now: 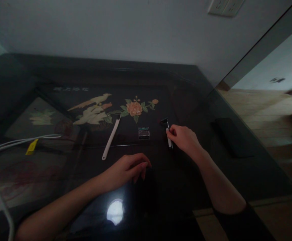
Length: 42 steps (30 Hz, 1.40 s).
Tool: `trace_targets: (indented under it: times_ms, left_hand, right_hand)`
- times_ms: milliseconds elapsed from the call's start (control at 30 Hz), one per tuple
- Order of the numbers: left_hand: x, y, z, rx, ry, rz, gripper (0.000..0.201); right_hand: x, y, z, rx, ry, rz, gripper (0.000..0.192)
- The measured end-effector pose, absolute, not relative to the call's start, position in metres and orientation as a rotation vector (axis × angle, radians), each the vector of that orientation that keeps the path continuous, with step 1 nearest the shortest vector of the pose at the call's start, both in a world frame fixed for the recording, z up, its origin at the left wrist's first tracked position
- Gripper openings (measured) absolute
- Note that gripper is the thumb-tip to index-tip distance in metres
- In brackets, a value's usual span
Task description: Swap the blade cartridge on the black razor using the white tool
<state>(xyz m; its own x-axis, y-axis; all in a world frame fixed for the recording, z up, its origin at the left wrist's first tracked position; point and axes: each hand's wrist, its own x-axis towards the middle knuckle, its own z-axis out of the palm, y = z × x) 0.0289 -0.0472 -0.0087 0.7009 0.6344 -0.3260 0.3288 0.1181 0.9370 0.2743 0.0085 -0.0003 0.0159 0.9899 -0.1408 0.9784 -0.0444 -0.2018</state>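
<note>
Surface: dark glass-topped table (60,174) against a white wall, with a bird-and-flower picture (111,108) under the glass.
Right hand: your right hand (183,138) pinches the white handle of a small razor (167,132); its dark head points away from you, near the table's middle.
Left hand: your left hand (128,169) rests palm down on the glass, fingers loosely curled, holding nothing.
Between: a small dark cartridge pack (144,133) lies just left of the razor.
Further left: a long white stick-like tool (111,138), lying at a slant.
Edges: white cable (0,150) with a yellow tag (31,146) at your far left; dark flat slab (230,137) at your right.
Path: nothing lies between your two hands.
</note>
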Motion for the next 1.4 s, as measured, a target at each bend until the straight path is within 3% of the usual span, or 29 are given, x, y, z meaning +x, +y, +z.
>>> trace_targets:
  times_ms: [633, 767, 1033, 1233, 1400]
  left_hand:
    - [0.029, -0.048, -0.007, 1.489, 0.837, 0.264, 0.030]
    - [0.029, -0.048, -0.008, 1.480, 0.835, 0.269, 0.030]
    - [0.029, -0.049, -0.009, 1.481, 0.847, 0.301, 0.028]
    - [0.031, -0.048, -0.007, 1.516, 0.851, 0.307, 0.027]
    - [0.031, -0.049, -0.008, 1.503, 0.856, 0.321, 0.027]
  right_hand:
    - [0.277, 0.007, 0.003, -2.218, -2.197, 0.349, 0.025]
    - [0.279, 0.006, 0.006, -2.178, -2.126, 0.308, 0.035]
    - [0.255, 0.000, -0.005, -1.501, -2.145, 0.254, 0.022]
    - [0.231, 0.000, -0.014, -1.528, -2.360, 0.166, 0.050]
    - [0.229, 0.003, -0.017, -1.595, -2.429, 0.105, 0.057]
